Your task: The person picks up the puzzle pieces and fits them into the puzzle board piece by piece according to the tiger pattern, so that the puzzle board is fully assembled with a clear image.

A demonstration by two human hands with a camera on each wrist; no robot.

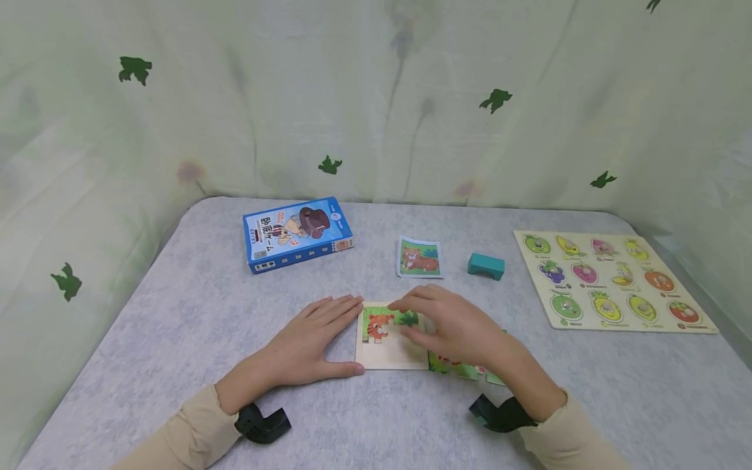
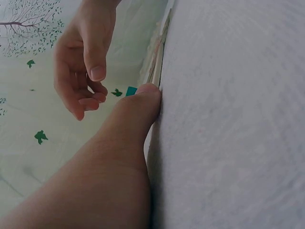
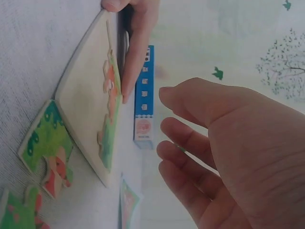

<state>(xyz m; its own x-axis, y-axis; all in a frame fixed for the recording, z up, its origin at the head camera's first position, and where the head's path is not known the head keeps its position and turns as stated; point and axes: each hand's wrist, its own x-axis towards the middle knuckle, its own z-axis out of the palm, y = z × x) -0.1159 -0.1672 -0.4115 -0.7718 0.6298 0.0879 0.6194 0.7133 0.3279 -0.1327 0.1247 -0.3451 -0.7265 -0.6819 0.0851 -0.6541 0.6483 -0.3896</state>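
A pale wooden puzzle board (image 1: 384,359) lies on the table, with joined jigsaw pieces (image 1: 376,324) of an orange animal and green leaves along its upper part. My left hand (image 1: 311,343) rests at the board's left edge, its fingers extended and its thumb at the lower left corner. Above the board hovers my right hand (image 1: 455,323), fingers loosely bent; in the right wrist view nothing shows between thumb and fingers. Loose jigsaw pieces (image 3: 50,145) in green and red lie right of the board, partly hidden under the right hand in the head view.
Behind the board lie a picture card (image 1: 420,258) of a bear-like animal and a teal block (image 1: 486,266). A blue game box (image 1: 296,235) is at the back left. On the right lies a fruit puzzle board (image 1: 613,281). A printed curtain (image 1: 364,98) hangs behind the table.
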